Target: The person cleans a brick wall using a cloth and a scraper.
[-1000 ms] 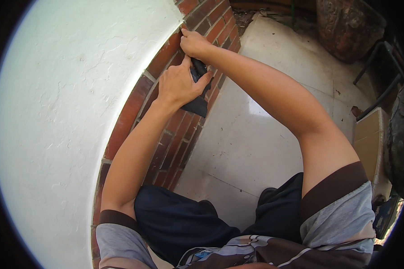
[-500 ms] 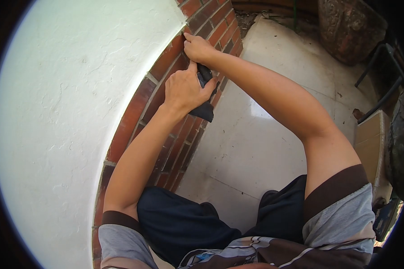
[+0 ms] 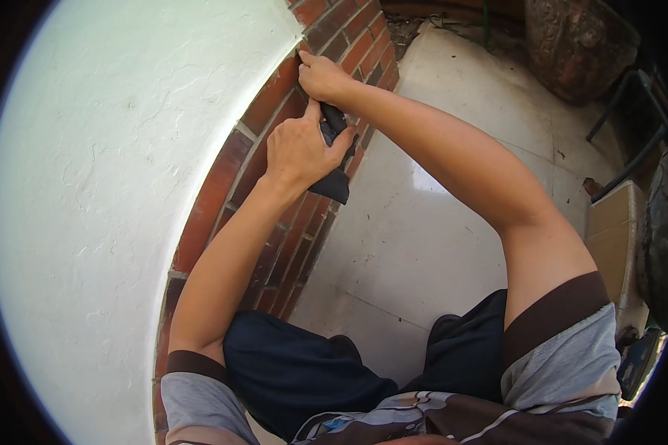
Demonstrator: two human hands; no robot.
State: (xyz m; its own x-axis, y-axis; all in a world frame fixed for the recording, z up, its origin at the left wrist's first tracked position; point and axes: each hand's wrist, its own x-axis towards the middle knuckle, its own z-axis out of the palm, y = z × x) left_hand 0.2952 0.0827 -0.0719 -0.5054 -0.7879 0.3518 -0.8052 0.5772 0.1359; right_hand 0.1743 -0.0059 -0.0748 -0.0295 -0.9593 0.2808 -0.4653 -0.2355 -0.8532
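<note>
My left hand [image 3: 297,148] is closed around a black, folded, soft-looking piece [image 3: 331,185], perhaps cloth or plastic. Its thumb lies over the black piece, and its index finger points up toward my other hand. Just above, my right hand [image 3: 323,77] is closed with its fingertips against the top course of the red brick wall [image 3: 274,96], close to where the white plaster begins. A small dark tip shows at those fingertips; what it belongs to is hidden. Part of the black piece also shows between the two hands.
A white plastered surface [image 3: 111,185] fills the left side above the bricks. Pale floor tiles [image 3: 401,245] lie below. To the right are a large brown pot [image 3: 579,48], a dark metal frame [image 3: 631,141] and a cardboard box [image 3: 612,230]. My knees are bent near the wall.
Both hands have shifted very slightly left in view, along with the wall. Their hold looks the same.
</note>
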